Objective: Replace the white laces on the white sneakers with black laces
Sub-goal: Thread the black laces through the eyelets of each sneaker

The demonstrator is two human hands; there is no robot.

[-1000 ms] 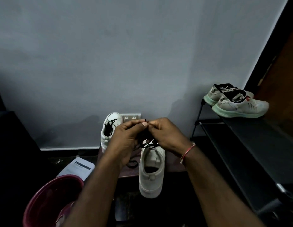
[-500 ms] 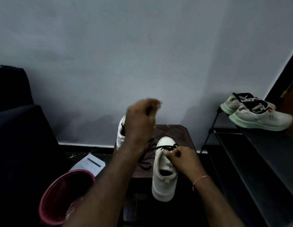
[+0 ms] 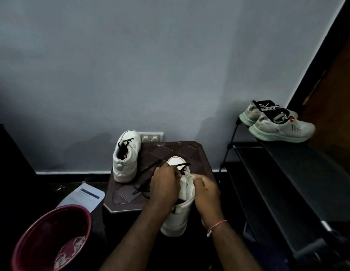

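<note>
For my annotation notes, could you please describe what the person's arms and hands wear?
Both forearms are bare, no sleeves in view. A thin pink-and-white thread bracelet circles the right wrist. The left hand and right hand are ungloved.

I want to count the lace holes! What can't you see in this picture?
- Head view: near sneaker's eyelets, hidden under the left hand holding the black lace and the right hand.
- Paper's print: too small to read.
- Red bucket: cut off by the bottom edge.

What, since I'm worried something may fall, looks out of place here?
The near sneaker overhangs the small table, heel unsupported, steadied by the left hand and right hand. A black lace trails across the tabletop.
</note>
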